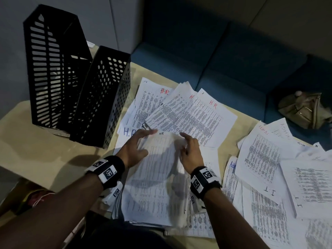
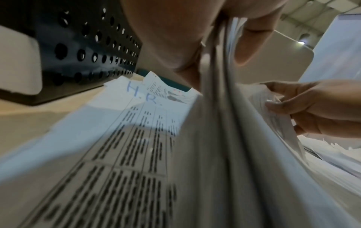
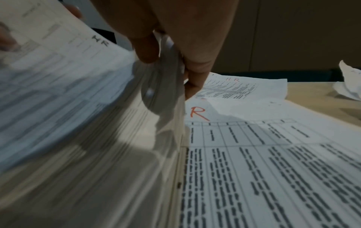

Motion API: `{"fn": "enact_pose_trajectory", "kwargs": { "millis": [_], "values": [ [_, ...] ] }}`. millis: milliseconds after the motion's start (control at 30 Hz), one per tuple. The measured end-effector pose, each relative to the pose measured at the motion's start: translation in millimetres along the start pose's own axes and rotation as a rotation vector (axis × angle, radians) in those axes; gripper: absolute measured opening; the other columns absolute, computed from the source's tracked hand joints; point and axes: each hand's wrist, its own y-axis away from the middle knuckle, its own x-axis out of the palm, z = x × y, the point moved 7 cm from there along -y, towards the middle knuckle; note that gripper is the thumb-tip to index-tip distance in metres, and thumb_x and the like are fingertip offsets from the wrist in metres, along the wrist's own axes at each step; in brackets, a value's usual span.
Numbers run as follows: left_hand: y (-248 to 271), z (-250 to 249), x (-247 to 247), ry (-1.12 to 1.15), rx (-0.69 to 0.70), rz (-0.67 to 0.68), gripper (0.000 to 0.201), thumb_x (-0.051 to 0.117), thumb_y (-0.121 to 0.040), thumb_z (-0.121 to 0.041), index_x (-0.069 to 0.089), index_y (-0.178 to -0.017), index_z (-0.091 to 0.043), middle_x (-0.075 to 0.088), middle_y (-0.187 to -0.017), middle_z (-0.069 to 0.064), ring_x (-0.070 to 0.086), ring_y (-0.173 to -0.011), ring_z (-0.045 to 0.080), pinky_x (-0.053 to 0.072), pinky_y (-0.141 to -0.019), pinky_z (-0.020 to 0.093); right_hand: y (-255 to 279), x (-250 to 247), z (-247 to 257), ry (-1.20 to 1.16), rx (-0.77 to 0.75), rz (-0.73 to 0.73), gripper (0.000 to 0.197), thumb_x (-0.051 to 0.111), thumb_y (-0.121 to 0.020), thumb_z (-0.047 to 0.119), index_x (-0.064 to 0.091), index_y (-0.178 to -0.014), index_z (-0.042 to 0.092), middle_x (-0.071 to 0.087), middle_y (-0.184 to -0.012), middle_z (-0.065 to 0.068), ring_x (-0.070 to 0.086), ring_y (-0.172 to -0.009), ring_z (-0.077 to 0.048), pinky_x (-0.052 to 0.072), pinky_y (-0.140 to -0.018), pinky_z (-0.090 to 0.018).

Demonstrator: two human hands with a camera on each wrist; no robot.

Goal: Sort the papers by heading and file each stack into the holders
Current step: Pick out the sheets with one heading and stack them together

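The HR stack (image 1: pixel 158 178) lies lengthwise away from the person, heading at the far end, atop loose papers (image 1: pixel 188 112) on the table (image 1: pixel 36 151). Left hand (image 1: pixel 133 150) grips its left edge, right hand (image 1: pixel 191 153) pinches its right edge. Two black holders (image 1: pixel 79 87) stand upright just left.

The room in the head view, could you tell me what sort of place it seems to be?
Probably an office or its lounge: black file holders and printed sheets headed HR cover a beige table, with a blue sofa behind.
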Motion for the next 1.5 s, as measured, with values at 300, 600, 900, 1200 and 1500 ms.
{"fn": "enact_pose_trajectory", "kwargs": {
  "millis": [300, 600, 900, 1200, 1500],
  "values": [
    [15.1, 33.4, 2.0, 0.194, -0.171, -0.073, 0.052, 0.079, -0.068, -0.032, 0.059, -0.106, -0.062, 0.066, -0.115, -0.019, 0.057, -0.111, 0.004, 0.045, -0.093, 0.016, 10.4, -12.7, -2.3, -0.1, -0.048, 0.054, 0.029, 0.052, -0.095, 0.01, 0.057, -0.102, 0.038, 0.056, -0.105, 0.003, 0.053, -0.084, -0.006, 0.043, -0.073, -0.019],
    [28.5, 41.5, -1.9, 0.108, -0.198, -0.02, 0.051, 0.062, -0.084, 0.011, 0.076, -0.068, -0.035, 0.075, -0.077, -0.013, 0.067, -0.073, -0.001, 0.051, -0.067, 0.013, 62.1, -68.1, -116.7, 0.095, 0.782, -0.185, 0.074, 0.076, -0.078, 0.026, 0.037, -0.138, 0.005, 0.049, -0.136, -0.019, 0.051, -0.122, -0.037, 0.044, -0.102, -0.042],
    [29.4, 50.6, -4.5, 0.112, -0.289, -0.092, 0.027, 0.061, -0.085, 0.009, 0.074, -0.083, -0.014, 0.074, -0.084, 0.005, 0.066, -0.077, 0.013, 0.051, -0.07, 0.021, 46.4, -103.2, -23.7, 0.263, 0.416, -0.077, 0.022, 0.063, -0.087, 0.023, 0.061, -0.103, 0.008, 0.067, -0.09, -0.011, 0.06, -0.083, -0.024, 0.036, -0.069, -0.025],
    [24.6, 58.1, -11.9, 0.206, -0.367, -0.27, 0.028, 0.056, -0.095, -0.018, 0.06, -0.122, -0.011, 0.067, -0.102, 0.002, 0.062, -0.094, 0.019, 0.047, -0.077, 0.025, 33.3, -234.5, 92.7, -0.084, 0.007, -0.3, 0.012, 0.064, -0.086, 0.017, 0.065, -0.096, 0.023, 0.071, -0.085, 0.005, 0.064, -0.069, -0.008, 0.05, -0.069, -0.028],
    [18.4, 67.9, -16.0, 0.092, -0.524, -0.331, 0.024, 0.057, -0.095, -0.022, 0.061, -0.112, -0.006, 0.067, -0.11, 0.012, 0.061, -0.104, 0.026, 0.043, -0.083, 0.027, -0.9, -67.3, -12.7, -0.317, 0.309, -0.128, 0.026, 0.065, -0.077, 0.038, 0.065, -0.099, 0.023, 0.071, -0.098, -0.002, 0.06, -0.079, -0.015, 0.047, -0.077, -0.037]
  ]
}}
